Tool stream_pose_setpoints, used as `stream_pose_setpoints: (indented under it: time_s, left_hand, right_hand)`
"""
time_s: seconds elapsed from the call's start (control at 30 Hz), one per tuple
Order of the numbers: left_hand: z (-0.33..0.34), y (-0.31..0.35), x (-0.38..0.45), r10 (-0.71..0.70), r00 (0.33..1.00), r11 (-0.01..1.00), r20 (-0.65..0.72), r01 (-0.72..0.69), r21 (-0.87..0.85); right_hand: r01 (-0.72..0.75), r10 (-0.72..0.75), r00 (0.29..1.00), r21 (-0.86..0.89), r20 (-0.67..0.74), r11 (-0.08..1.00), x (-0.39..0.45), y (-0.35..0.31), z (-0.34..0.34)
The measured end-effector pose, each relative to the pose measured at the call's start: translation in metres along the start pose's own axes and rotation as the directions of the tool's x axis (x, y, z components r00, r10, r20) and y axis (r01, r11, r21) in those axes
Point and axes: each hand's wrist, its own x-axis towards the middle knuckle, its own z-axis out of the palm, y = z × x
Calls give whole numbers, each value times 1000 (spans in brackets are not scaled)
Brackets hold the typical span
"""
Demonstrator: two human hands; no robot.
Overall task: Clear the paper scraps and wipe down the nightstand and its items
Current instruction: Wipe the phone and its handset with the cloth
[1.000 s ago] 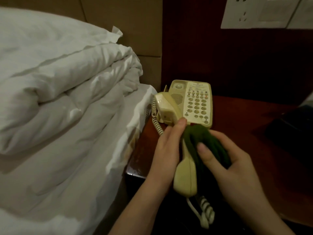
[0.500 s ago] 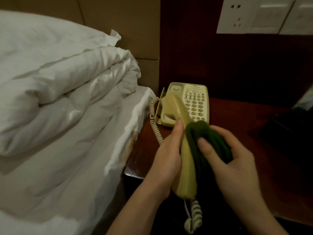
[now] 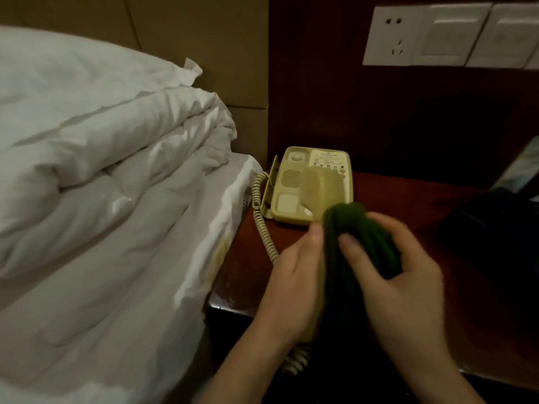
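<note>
Left hand point(image 3: 294, 287): fingers curled round the cream telephone handset point(image 3: 320, 188), gripping it along its left side, thumb tip at the upper edge of the grip. The handset stands lifted off its cradle and tilted away from the person, its upper end blurred and overlapping the keypad area of the phone base point(image 3: 294, 196).

Right hand point(image 3: 405, 290): fingers and thumb curled round a bunched dark green cloth point(image 3: 353, 228), pressing it against the right side of the handset. The cloth covers the middle of the handset directly between the two hands; the left thumb tip and the right thumb tip lie just beside each other across it.

The phone base sits beyond the fingertips on the dark red-brown nightstand point(image 3: 242, 275), against the back panel. The coiled cord point(image 3: 262, 225) runs from the left edge of the base down the nightstand top to the left hand, and shows again below the left wrist.

To the left of the left hand, a folded white duvet point(image 3: 102, 170) lies on the bed, whose sheet edge touches the nightstand's side. To the right of the right hand, a dark object point(image 3: 493, 228) rests on the nightstand; its type cannot be determined. Above, white wall socket and switch plates point(image 3: 437, 33) are mounted on the panel.
</note>
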Motion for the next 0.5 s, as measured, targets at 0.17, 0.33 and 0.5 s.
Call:
stream_pose_setpoints:
  time_s: [0.17,0.33,0.5]
  left_hand:
    - [-2,1,-2,14,999,999,35,-16,38]
    - [-4,6,-3,42,999,988,33,-47,146]
    - [3,-2,-10,156,977,880,146,-205,428]
  right_hand:
    - [-19,19,1000,19,25,1000,-5,-12,-3]
    - [84,-80,995,-71,51,994,-5,-12,-3]
    - [96,-109,969,-69,-222,993,25,-14,-27]
